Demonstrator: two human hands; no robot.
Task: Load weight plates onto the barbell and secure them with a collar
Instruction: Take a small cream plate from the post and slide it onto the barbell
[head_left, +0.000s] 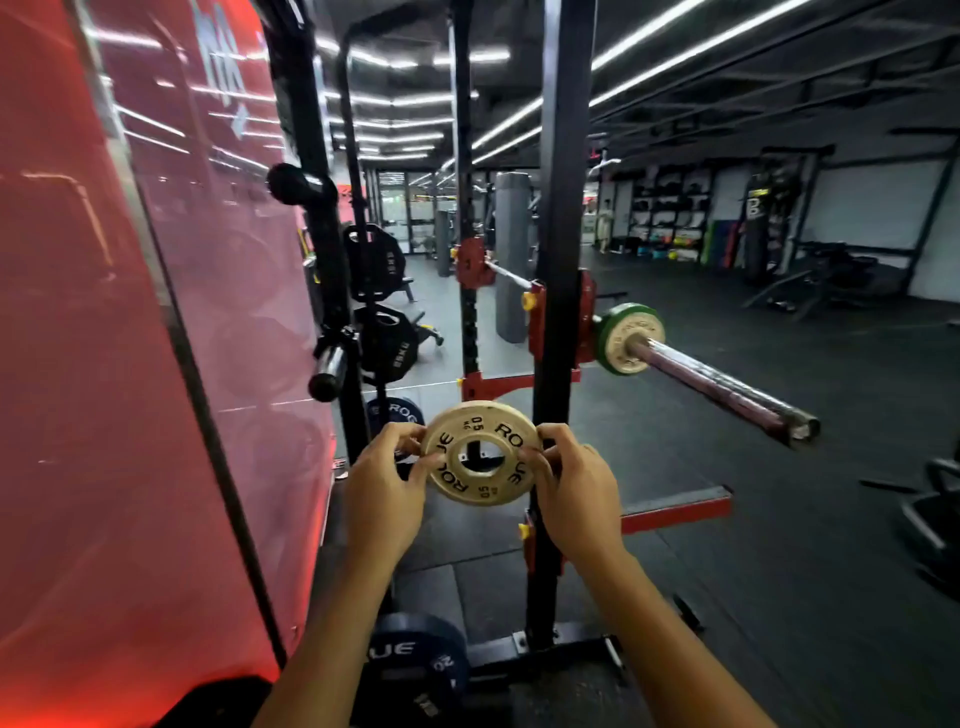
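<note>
I hold a small cream weight plate (480, 452) with black lettering upright in front of me, its face toward me. My left hand (384, 486) grips its left edge and my right hand (574, 486) grips its right edge. The barbell (722, 387) rests in the rack to the upper right, its bare sleeve pointing toward me and to the right. A green plate (605, 338) and a small cream plate (636, 338) sit on the sleeve against the rack. I see no collar.
The black and red rack upright (563, 208) stands right behind the held plate. Black plates (382, 260) hang on storage pegs at the left, and blue plates (415, 654) sit low by the rack base. A red wall panel (130, 312) fills the left side.
</note>
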